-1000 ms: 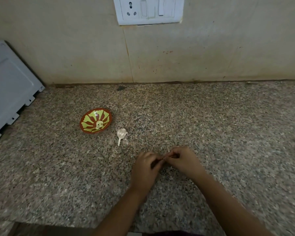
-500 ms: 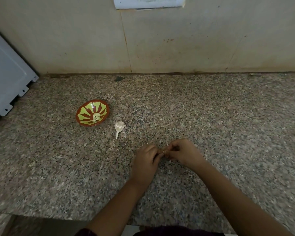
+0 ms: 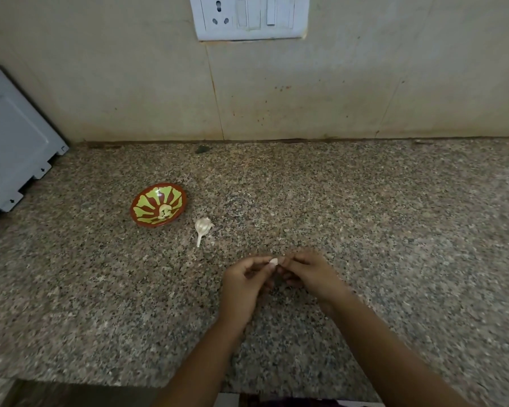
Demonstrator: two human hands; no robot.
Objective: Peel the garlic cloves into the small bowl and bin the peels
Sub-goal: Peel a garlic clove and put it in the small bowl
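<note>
Both hands meet low over the middle of the speckled stone counter [image 3: 365, 215], knuckles up and forearms reaching in from the bottom edge. The left hand [image 3: 241, 284] has a narrow grip: its thumb and forefinger pinch 1 pale garlic clove [image 3: 274, 261], held just above the counter surface. The right hand [image 3: 312, 274] comes in from the other side with its fingers curled. Its fingertips touch the clove's right end and appear to pinch it too, though the contact is too small and soft in this view to be sure.

Up and to the left, well apart from the hands, the small bowl [image 3: 150, 198] sits on the counter, red-brown with yellow-green petal shapes, tilted slightly toward the camera. A few whitish peeled cloves [image 3: 164, 211] lie at its bottom. Just beside the bowl, to its lower right and not touching it, a papery white garlic remnant [image 3: 204, 226] lies on the counter with its thin stalk pointing toward the near edge.

A white socket plate [image 3: 249, 16] is fixed to the beige wall above. A pale grey panel [image 3: 15, 148] stands at the far left, and 1 dark speck [image 3: 202, 149] lies near the wall.
</note>
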